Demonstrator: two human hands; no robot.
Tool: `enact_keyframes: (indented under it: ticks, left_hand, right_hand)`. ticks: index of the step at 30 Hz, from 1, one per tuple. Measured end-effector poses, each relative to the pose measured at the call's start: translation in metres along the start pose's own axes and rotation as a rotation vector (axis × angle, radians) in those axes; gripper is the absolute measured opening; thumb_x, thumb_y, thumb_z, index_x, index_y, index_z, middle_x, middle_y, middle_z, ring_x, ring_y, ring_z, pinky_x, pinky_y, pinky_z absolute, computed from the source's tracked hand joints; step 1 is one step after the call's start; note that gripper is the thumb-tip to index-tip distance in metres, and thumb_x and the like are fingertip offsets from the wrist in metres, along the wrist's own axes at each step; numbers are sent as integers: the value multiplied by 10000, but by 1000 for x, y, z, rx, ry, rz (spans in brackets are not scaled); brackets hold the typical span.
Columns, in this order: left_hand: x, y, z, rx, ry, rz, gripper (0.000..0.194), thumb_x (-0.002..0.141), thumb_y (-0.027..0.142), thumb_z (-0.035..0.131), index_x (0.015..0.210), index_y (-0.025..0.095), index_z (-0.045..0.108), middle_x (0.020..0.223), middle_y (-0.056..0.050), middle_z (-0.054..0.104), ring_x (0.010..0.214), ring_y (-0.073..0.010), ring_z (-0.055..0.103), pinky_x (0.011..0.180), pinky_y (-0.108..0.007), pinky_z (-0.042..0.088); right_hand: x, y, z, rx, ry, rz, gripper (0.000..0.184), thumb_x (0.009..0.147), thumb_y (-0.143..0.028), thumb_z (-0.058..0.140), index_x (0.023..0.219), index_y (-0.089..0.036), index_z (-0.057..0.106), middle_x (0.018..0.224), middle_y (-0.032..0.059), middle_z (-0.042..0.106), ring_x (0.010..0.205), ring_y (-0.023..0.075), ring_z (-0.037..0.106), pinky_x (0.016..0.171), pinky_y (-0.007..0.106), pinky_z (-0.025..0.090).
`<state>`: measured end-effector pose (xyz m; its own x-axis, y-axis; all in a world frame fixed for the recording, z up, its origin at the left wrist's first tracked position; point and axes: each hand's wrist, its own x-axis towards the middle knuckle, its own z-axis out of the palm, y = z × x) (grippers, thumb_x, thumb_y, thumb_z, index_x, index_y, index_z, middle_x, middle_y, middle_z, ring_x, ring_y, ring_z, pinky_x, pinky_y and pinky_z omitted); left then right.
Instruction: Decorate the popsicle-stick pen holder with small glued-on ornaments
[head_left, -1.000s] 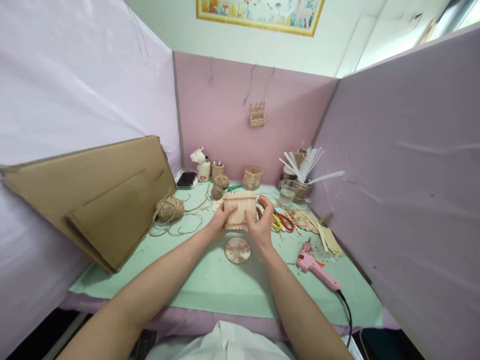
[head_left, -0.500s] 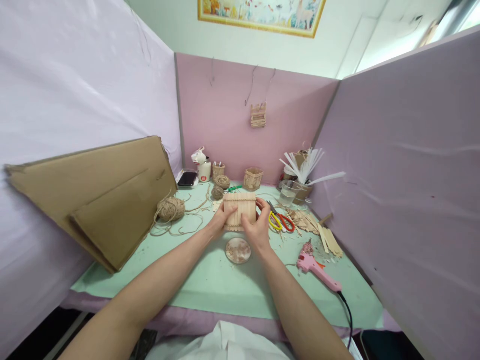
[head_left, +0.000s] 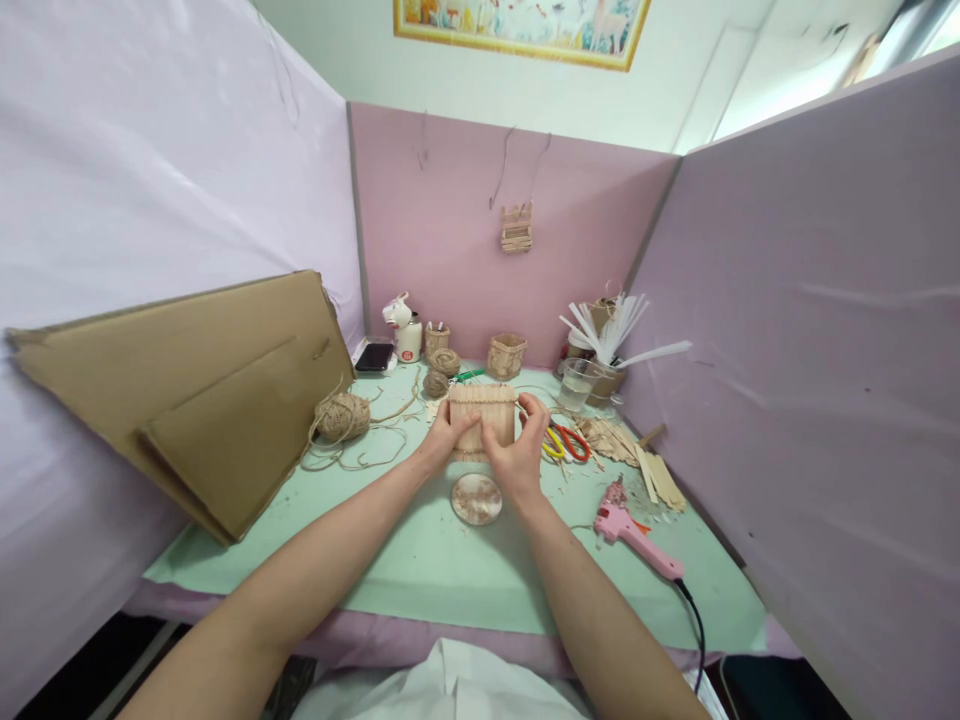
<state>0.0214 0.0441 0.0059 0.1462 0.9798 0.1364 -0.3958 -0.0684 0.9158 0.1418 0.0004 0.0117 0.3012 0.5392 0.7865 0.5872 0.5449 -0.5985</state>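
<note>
Between both hands I hold a small panel of pale wooden sticks [head_left: 484, 400], raised above the table with its flat face toward me. Twine runs across the panel near its top and bottom edges. My left hand [head_left: 444, 440] grips its left side, thumb pressed on the face. My right hand [head_left: 517, 455] has its thumb on the face too, with the fingers bent at the right edge. Below the panel lies a round, stained disc [head_left: 476, 500]. Scissors with yellow and red handles [head_left: 571, 444] rest just right of my right hand.
A pink glue gun [head_left: 634, 538] with a black cord lies at the right, near loose wooden sticks [head_left: 658, 478]. Twine balls [head_left: 343, 415] sit left and behind. Cardboard [head_left: 225, 400] leans at the left. A plastic cup [head_left: 577, 384] and a woven basket [head_left: 506, 357] stand at the back.
My right fingers have lifted and bent a little more at the panel's right edge. The panel has shifted slightly to the right, still held by both hands.
</note>
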Motion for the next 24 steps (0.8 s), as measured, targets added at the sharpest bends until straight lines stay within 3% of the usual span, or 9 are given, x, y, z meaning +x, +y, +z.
enact_keyframes:
  ticks: [7,24]
  left_hand:
    - [-1,0,2,-11,2,27,581,657,366,764,1117,200,449,1185,-121,597,1046,-235,606,922,-428,484]
    - [-2,3,3,26,1,19,620,622,350,778,1126,208,447,1169,-106,602,1063,-246,591,922,-423,475]
  right_hand:
    - [0,-6,-7,-135,-3,-208,81,818,-221,592,893,-234,620,1082,63,530,1084,236,452,959,467,358]
    - [-2,-6,-7,-185,-32,-188,79,827,-238,595,856,-242,668,1056,66,533,1066,239,441,943,441,362]
